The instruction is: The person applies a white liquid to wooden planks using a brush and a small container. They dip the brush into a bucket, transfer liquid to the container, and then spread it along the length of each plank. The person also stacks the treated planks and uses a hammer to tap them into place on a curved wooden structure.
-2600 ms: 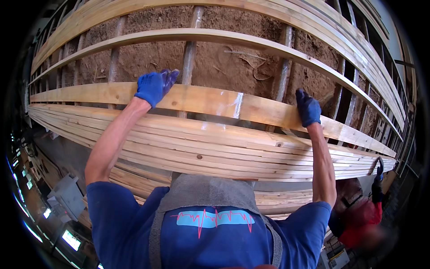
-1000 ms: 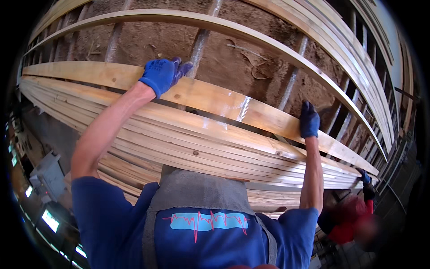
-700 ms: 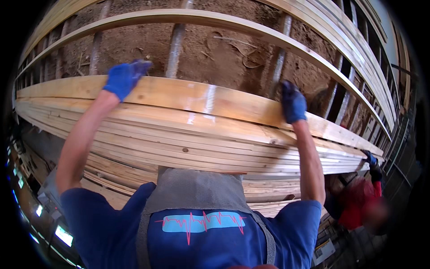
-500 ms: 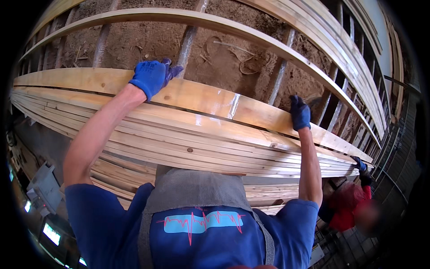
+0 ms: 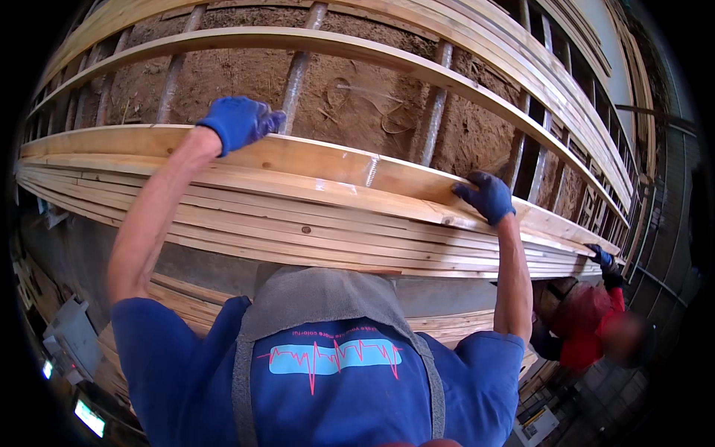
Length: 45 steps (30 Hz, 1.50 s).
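Note:
A long pale wooden board [image 5: 298, 158] stretches across in front of me, its far edge tipped up and its near edge against a row of similar boards [image 5: 335, 223] packed side by side. My left hand [image 5: 240, 125], in a blue and purple glove, is closed over the board's far edge, left of the middle. Farther right, my right hand [image 5: 488, 196] in a dark blue glove grips the same edge, thumb on the near face. A whitish jagged joint mark [image 5: 372, 170] crosses the board between my hands.
Beyond lie a single curved-looking plank [image 5: 357, 49] and more boards [image 5: 514, 56] across metal bars [image 5: 296, 74] over brown dirt. At the right end, a co-worker's gloved hand [image 5: 602, 257] touches the boards. A grey box [image 5: 73, 339] stands lower left; more timber [image 5: 179, 302] lies below.
The board has tilted up, and the dark gap between it and the neighbouring board has closed. My right hand has shifted slightly left and down, its fingers now over the edge.

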{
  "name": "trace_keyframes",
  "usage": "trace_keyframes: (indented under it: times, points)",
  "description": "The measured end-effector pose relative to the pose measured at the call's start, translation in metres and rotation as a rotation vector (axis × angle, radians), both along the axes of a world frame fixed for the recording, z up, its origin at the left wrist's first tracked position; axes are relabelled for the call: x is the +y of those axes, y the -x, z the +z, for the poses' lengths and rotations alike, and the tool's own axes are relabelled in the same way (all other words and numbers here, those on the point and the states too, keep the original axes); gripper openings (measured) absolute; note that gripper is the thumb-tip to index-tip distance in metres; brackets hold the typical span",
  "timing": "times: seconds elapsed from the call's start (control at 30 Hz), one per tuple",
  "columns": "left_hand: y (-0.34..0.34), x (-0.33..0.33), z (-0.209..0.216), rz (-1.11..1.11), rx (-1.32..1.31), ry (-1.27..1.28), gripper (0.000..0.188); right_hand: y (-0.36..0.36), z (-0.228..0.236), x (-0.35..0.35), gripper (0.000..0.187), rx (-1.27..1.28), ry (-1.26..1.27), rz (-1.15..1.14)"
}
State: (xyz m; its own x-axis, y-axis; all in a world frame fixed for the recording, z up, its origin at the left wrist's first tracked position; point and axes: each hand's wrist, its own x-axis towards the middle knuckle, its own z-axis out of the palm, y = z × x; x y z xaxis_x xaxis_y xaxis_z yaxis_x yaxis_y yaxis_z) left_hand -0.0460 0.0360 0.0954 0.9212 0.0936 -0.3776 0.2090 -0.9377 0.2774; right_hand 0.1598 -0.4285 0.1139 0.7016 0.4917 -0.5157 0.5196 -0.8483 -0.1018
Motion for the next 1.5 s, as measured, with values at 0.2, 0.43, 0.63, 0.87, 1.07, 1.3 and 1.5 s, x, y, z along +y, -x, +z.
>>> trace_keyframes:
  times: [0.2, 0.43, 0.63, 0.87, 1.07, 1.3, 1.5]
  points:
    - [0.038, -0.025, 0.08, -0.237, -0.495, 0.095, 0.052, -0.015, -0.012, -0.019, 0.055, 0.109, -0.136, -0.019]
    - [0.11, -0.032, 0.1, -0.145, -0.601, -0.089, 0.065, 0.041, 0.098, -0.009, 0.035, -0.03, -0.731, -0.18]
    - [0.155, -0.031, 0.104, 0.039, -0.796, -0.12, 0.06, 0.161, 0.126, 0.093, 0.06, -0.295, -0.495, 0.388]
    - [0.268, -0.057, 0.126, 0.325, -0.98, -0.199, 0.046, 0.183, 0.128, 0.092, 0.029, -0.487, -0.642, 0.477]
    - [0.362, -0.068, 0.107, 0.542, -0.901, -0.008, 0.043, 0.203, 0.167, 0.061, 0.028, -0.607, -0.62, 0.49]
    - [0.331, -0.011, 0.084, 0.62, -0.888, 0.99, 0.053, 0.201, 0.218, -0.05, 0.04, -1.097, -0.501, 0.364]
    - [0.267, 0.125, 0.163, 0.179, -0.946, 1.992, 0.087, 0.206, 0.27, -0.164, 0.041, -1.485, -0.289, -0.034]
